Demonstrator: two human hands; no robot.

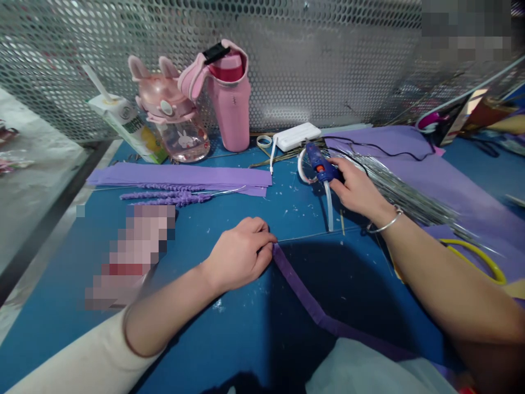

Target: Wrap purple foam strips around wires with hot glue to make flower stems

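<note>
My left hand [241,254] is closed in a pinch above the blue tabletop. Between its fingers are one end of a long purple strip [301,284] and a thin wire [309,237] that runs off to the right. The strip trails down toward the front edge. My right hand [355,186] holds a blue hot glue gun [318,160] by the grip, with a whitish glue stick [328,205] sticking out of its back. Beside the glue gun a white ring-shaped roll [302,167] stands on the table, partly hidden.
Cut purple strips [180,176] and fuzzy purple stems [176,197] lie at the left. Behind stand a drink carton [129,128], a rabbit-eared bottle [182,134] and a pink bottle [232,109]. Wires [410,197], purple sheets [463,169] and yellow-handled scissors [478,254] lie right.
</note>
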